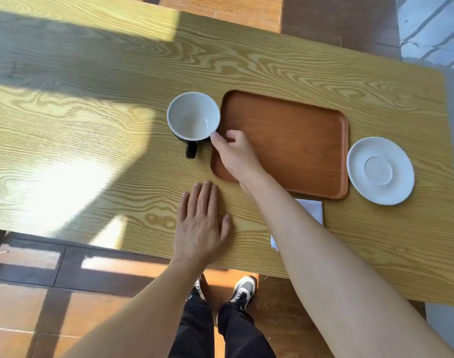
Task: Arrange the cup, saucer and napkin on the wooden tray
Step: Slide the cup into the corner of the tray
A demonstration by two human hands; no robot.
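You are looking down on a table point(246, 63) with a yellow-tan top of strong wavy grain, crossed by a broad band of shadow at its far left and by bright patches of sunlight nearer its front left edge. Beyond and below it you see a floor point(24, 319) of reddish-brown tiles with dark joints, and a pale grey patch at the upper right corner. Under the table's near edge stand two sneakers point(244, 289), white and dark, below black trousers point(220, 332).
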